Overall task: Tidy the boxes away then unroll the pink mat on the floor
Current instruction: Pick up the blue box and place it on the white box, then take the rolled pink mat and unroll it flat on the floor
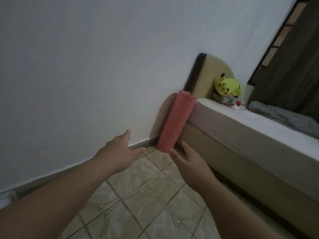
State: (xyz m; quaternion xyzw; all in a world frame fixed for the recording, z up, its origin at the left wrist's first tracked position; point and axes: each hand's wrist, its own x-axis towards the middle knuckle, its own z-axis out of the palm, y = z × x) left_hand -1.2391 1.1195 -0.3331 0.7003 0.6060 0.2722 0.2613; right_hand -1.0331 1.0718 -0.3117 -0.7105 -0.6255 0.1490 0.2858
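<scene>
Left of the pink mat [174,121]: one left hand [120,152], fingers spread and slack, palm turned toward the roll, gripping nothing, apart from it. Behind that hand, one white wall [86,66] with a dark skirting strip along its foot.

Pink mat itself: one only, rolled tight into a plain cylinder, coral-pink, matte, no strap visible. Stood on end on the tiled floor [138,204], tilted, upper end leaned toward the corner of the bed [241,144], lower end on the tiles near the skirting. Cast a soft shadow on the wall to its left.

Just right of the mat's lower end: one right hand [191,164], fingers parted and extended, holding nothing; fingertips close to the roll's base, contact impossible to tell.

Further right of the mat: one bed with a beige headboard [215,75], one yellow plush toy [227,87] propped against it, one grey blanket [284,118] crumpled on the mattress, one dark curtain [293,57] beyond.
</scene>
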